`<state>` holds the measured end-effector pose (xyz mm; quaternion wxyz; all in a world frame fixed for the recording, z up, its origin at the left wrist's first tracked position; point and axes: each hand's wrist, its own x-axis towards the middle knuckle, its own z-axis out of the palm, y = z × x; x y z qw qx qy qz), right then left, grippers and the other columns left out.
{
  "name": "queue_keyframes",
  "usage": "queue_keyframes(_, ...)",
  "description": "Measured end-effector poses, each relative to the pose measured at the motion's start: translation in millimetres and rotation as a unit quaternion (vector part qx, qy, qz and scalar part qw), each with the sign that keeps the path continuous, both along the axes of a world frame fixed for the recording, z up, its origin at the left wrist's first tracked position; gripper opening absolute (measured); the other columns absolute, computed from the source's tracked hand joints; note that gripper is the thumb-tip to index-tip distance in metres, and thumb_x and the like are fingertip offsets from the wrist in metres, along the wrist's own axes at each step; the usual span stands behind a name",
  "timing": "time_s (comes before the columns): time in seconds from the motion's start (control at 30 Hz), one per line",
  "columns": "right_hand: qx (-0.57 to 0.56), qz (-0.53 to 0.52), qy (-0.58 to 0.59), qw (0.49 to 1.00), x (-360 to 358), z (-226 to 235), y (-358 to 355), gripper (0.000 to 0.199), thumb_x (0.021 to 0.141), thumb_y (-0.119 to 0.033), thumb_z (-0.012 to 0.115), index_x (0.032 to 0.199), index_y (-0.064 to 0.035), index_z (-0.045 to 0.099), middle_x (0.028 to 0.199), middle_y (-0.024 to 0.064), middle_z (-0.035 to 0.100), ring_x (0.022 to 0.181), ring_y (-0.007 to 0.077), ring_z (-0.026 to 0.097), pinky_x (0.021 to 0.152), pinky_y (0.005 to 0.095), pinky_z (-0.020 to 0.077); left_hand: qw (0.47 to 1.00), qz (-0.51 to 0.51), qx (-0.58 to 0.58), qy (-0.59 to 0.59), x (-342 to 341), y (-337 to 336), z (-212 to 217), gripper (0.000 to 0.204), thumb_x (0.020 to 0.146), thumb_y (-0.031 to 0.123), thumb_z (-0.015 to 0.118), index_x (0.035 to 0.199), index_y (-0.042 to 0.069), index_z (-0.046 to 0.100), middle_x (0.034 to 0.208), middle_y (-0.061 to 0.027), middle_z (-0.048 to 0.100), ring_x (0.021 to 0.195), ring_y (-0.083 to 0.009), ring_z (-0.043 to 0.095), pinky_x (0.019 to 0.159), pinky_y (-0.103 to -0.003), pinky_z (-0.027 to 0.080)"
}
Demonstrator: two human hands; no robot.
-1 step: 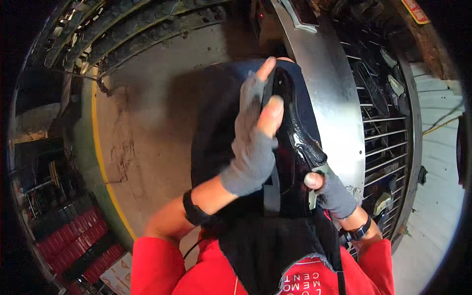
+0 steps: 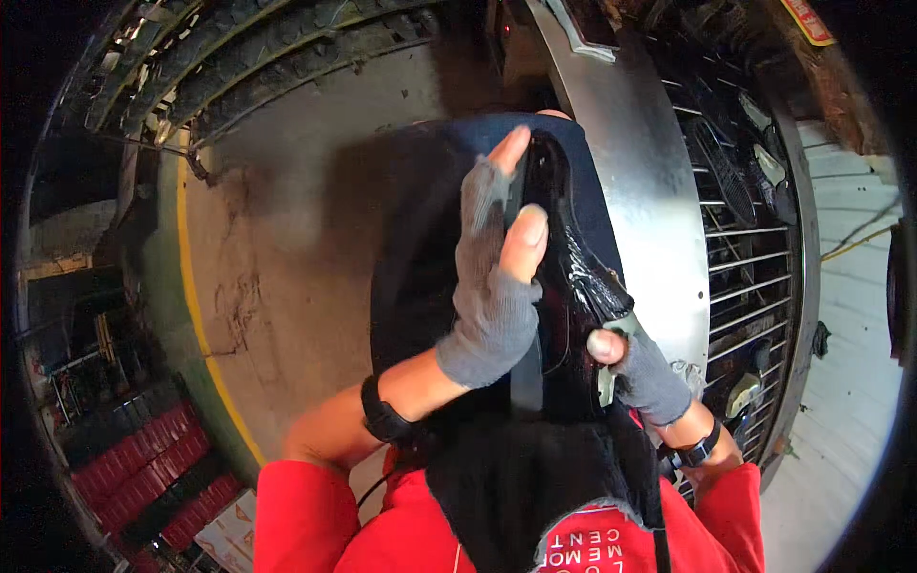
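A glossy black shoe (image 2: 580,270) lies lengthwise over my lap, its toe end pointing away and its opening toward me. My left hand (image 2: 495,272), in a grey fingerless glove, lies along the shoe's left side. The index finger reaches toward the toe and the thumb presses near the middle; the other fingers are mostly hidden. At the near end, my right hand (image 2: 642,375) grips the shoe with the thumb on top. A pale greenish piece (image 2: 607,385), perhaps part of a shoe last, shows beside that thumb. A black apron (image 2: 521,468) covers my front.
To the right runs a curved metal sheet (image 2: 654,181), with a rack of metal bars (image 2: 750,253) beyond it holding dark shoe parts. Shelves (image 2: 277,48) stand at the far left. Dark red stacked items (image 2: 143,454) sit at the lower left, past a yellow floor line (image 2: 196,306).
My left hand has shifted slightly toward me along the shoe, thumb and index fingertip both lower. My right hand has barely moved and keeps its grip.
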<state>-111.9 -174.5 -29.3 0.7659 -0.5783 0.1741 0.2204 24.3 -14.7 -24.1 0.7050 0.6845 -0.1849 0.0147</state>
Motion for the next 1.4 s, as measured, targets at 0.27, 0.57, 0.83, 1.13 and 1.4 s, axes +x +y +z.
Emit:
queue_keyframes(0.27, 0.147, -0.157, 0.029, 0.976, 77, -26, 14, 0.045, 0.098, -0.032, 0.070, 0.129, 0.0013, 0.065, 0.112, 0.0115, 0.076, 0.095, 0.0203, 0.076, 0.084, 0.0336, 0.0627, 0.999, 0.008, 0.044, -0.011, 72, 1, -40, 0.068, 0.108, 0.037, 0.055, 0.162, 0.000, 0.033, 0.156, -0.0170, 0.047, 0.137, -0.0291, 0.048, 0.120, -0.039, 0.033)
queue_keyframes(0.57, -0.021, -0.173, -0.035, 0.984, 119, -68, 24, 0.047, 0.105, -0.041, 0.062, 0.132, -0.0027, 0.063, 0.113, 0.0027, 0.070, 0.095, 0.0108, 0.068, 0.084, 0.0283, 0.0557, 0.935, -0.123, 0.002, 0.332, 25, 30, -97, 0.070, 0.112, 0.046, 0.046, 0.162, -0.002, 0.032, 0.156, -0.0141, 0.048, 0.143, -0.0189, 0.043, 0.120, -0.031, 0.034)
queue_keyframes(0.83, 0.244, -0.243, -0.074, 0.936, 102, -74, -12, 0.056, 0.102, -0.030, 0.066, 0.144, 0.0044, 0.051, 0.120, 0.0166, 0.071, 0.102, 0.0252, 0.073, 0.094, 0.0390, 0.0607, 0.946, -0.204, -0.036, 0.248, 19, 13, -85, 0.075, 0.112, 0.055, 0.038, 0.163, 0.000, 0.032, 0.158, -0.0144, 0.046, 0.147, -0.0223, 0.040, 0.121, -0.038, 0.033)
queue_keyframes(1.13, -0.290, -0.369, -0.008, 0.883, -147, -53, -254, 0.050, 0.093, -0.042, 0.076, 0.127, -0.0067, 0.063, 0.103, 0.0012, 0.067, 0.088, 0.0122, 0.067, 0.081, 0.0309, 0.0563, 0.905, -0.294, 0.117, 0.283, 11, 25, -106, 0.055, 0.113, 0.043, 0.046, 0.136, -0.004, 0.063, 0.108, -0.0084, 0.072, 0.097, -0.0146, 0.066, 0.089, -0.029, 0.052)
queue_keyframes(1.4, -0.768, -0.045, -0.028, 0.638, -118, -50, -257, 0.072, 0.083, -0.037, 0.083, 0.145, -0.0096, 0.058, 0.157, 0.0247, 0.045, 0.144, 0.0441, 0.044, 0.118, 0.0487, 0.0396, 0.906, -0.292, 0.119, 0.282, 10, 12, -103, 0.045, 0.110, 0.038, 0.054, 0.125, -0.004, 0.065, 0.100, -0.0098, 0.070, 0.089, -0.0161, 0.067, 0.083, -0.030, 0.054)
